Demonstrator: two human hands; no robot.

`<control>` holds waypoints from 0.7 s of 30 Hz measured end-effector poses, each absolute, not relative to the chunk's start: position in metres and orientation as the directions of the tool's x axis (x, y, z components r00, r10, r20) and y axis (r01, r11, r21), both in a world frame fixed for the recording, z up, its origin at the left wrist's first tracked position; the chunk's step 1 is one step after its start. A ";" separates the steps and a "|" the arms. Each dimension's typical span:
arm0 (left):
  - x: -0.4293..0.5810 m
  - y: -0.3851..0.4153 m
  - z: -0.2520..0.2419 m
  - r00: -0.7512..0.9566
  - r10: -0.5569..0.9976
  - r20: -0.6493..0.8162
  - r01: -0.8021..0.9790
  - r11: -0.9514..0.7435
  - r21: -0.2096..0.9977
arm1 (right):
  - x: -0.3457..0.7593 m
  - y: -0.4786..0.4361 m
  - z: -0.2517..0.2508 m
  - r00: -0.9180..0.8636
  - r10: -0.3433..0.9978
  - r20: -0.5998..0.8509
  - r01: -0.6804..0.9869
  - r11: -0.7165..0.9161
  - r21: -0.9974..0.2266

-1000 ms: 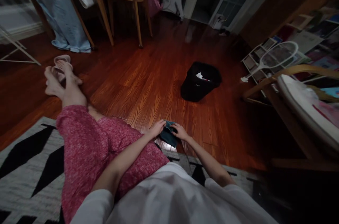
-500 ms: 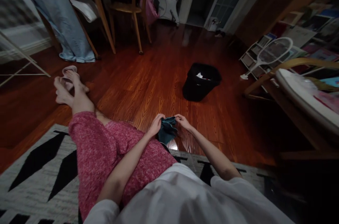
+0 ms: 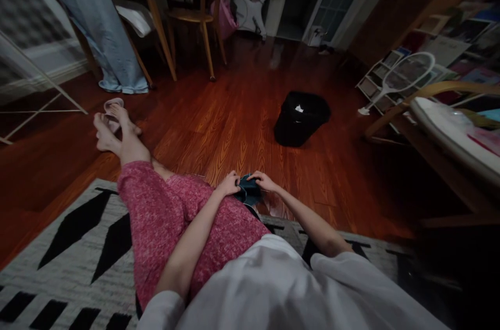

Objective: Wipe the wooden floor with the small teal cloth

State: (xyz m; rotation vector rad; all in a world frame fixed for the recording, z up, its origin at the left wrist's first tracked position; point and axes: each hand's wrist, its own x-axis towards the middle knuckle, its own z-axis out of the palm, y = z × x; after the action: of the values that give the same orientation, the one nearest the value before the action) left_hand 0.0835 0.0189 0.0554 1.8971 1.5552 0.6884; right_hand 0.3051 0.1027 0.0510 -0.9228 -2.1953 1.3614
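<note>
A dark teal piece of cloth (image 3: 250, 192) with a pale edge hangs between my hands, just beyond my lap. My left hand (image 3: 229, 184) pinches its left side, close to the pink trousers (image 3: 172, 210). At its upper right edge, my right hand (image 3: 264, 181) is closed on the cloth with bent fingers. The cloth's lower part drops behind my thigh, where a dark curved edge shows; what it belongs to I cannot make out.
A black waste bin (image 3: 300, 122) with white scraps stands on the wooden floor (image 3: 219, 132). Wooden chairs (image 3: 195, 16) and an exercise bike (image 3: 250, 10) are farther back. Right are a white racket (image 3: 406, 77) and a wooden chair (image 3: 449, 163). A patterned rug (image 3: 74, 252) lies beneath me.
My hands have come slightly closer together and the cloth between them has bunched and folded lower. The whole view has shifted a little, moving the room rightward in the picture.
</note>
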 end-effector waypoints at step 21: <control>0.080 0.020 0.128 -0.295 0.926 0.237 0.157 -0.198 0.968 | 0.313 0.051 0.084 -0.476 0.824 0.307 0.457 0.530 -0.714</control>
State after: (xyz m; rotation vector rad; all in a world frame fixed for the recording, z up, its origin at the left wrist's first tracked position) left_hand 0.0801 0.0196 0.1279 1.3047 1.4268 1.5549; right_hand 0.3126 0.0509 0.0840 -1.0339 -2.1268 0.7381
